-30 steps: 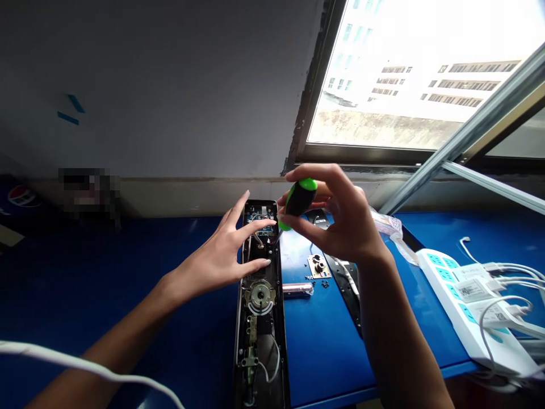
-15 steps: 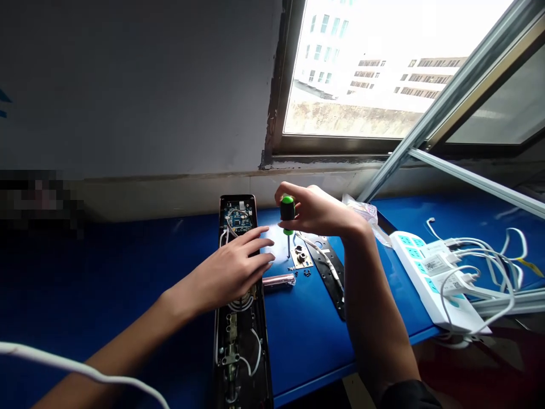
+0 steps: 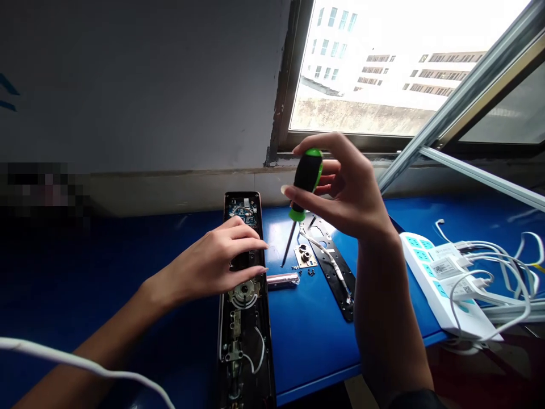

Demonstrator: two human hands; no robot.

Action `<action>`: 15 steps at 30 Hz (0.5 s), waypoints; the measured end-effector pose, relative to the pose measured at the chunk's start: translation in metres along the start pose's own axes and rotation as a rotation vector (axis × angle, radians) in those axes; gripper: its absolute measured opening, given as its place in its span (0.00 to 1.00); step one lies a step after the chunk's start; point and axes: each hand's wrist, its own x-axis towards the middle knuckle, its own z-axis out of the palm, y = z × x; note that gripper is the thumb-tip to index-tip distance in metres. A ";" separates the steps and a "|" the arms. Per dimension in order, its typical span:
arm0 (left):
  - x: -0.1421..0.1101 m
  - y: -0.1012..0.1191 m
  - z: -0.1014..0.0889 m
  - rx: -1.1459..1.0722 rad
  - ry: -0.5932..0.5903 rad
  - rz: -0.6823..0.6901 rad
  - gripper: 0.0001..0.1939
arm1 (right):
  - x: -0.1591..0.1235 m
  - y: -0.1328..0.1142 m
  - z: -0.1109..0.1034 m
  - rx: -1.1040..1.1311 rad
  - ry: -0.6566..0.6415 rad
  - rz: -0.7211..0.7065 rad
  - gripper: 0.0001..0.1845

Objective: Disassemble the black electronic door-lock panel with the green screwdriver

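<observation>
My left hand (image 3: 213, 264) lies with its fingers over the middle of an opened electronic door lock body (image 3: 244, 335), just below its exposed circuit board (image 3: 243, 210). My right hand (image 3: 344, 187) grips a screwdriver with a black-and-green handle (image 3: 307, 179) in its fingertips. The thin shaft (image 3: 289, 244) slants down, its tip just above the blue table next to the lock. Beside the tip lie a small metal plate with knobs (image 3: 305, 255), several tiny screws (image 3: 303, 269) and a silver cylinder (image 3: 283, 279).
A black slotted mounting plate (image 3: 334, 272) with a white wire lies right of the screws. Further right, a white power strip (image 3: 438, 278) holds plugged-in chargers and tangled cables. A window frame and wall rise behind the blue table (image 3: 310, 352). A white cable (image 3: 63, 355) crosses the lower left.
My right hand has raised the screwdriver and tilted its handle to the right, with the tip swinging left. The view has shifted slightly. My left hand stays on the lock.
</observation>
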 end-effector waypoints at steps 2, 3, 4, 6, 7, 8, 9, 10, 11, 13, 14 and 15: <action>-0.002 0.000 0.001 -0.010 -0.002 0.009 0.14 | 0.001 -0.004 0.005 0.035 0.092 -0.033 0.25; -0.002 0.000 0.003 -0.004 0.008 0.018 0.13 | 0.002 -0.005 0.007 0.039 0.121 -0.041 0.25; -0.002 -0.001 0.005 0.009 0.020 0.030 0.12 | 0.003 -0.006 0.009 0.039 0.140 -0.048 0.25; -0.002 -0.002 0.009 0.042 0.051 0.058 0.09 | 0.004 -0.007 0.013 0.040 0.164 -0.054 0.25; -0.002 -0.002 0.011 0.057 0.066 0.071 0.07 | 0.005 -0.007 0.014 0.042 0.170 -0.054 0.25; -0.002 -0.003 0.012 0.070 0.080 0.081 0.06 | 0.005 -0.007 0.015 0.043 0.173 -0.054 0.25; -0.002 -0.003 0.013 0.078 0.093 0.087 0.06 | 0.005 -0.006 0.015 0.043 0.174 -0.053 0.25; -0.002 -0.004 0.013 0.082 0.105 0.091 0.06 | 0.005 -0.006 0.016 0.042 0.175 -0.052 0.25; -0.001 -0.004 0.014 0.086 0.114 0.092 0.06 | 0.005 -0.006 0.016 0.041 0.177 -0.057 0.25; -0.001 -0.005 0.014 0.088 0.123 0.095 0.06 | 0.004 -0.005 0.016 0.039 0.185 -0.073 0.24; -0.001 -0.006 0.014 0.087 0.127 0.096 0.06 | 0.004 -0.005 0.016 0.038 0.191 -0.083 0.23; -0.002 -0.006 0.014 0.084 0.132 0.098 0.06 | 0.004 -0.005 0.016 0.036 0.197 -0.094 0.23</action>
